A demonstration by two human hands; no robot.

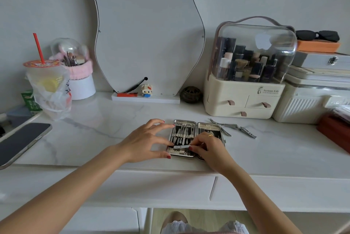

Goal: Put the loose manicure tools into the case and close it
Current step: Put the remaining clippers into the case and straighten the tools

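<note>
An open metal manicure case (pixel 186 122) lies flat on the white marble desk, with several steel tools strapped into its left half. My right hand (pixel 207 147) pinches a silver nail clipper (pixel 181 147) and holds it across the lower part of the left half. My left hand (pixel 146 140) rests spread at the case's left edge, fingertips touching its rim. My right hand covers much of the case's right half. Loose tools lie on the desk just right of the case: a thin pair of scissors (pixel 223 124) and a second nail clipper (pixel 248 132).
A cream cosmetics organiser (pixel 242 101) stands right behind the loose tools, with white boxes (pixel 306 104) further right. A wavy mirror (pixel 147 34) leans at the back. A bagged drink cup (pixel 47 85) and a phone (pixel 20 142) sit at the left.
</note>
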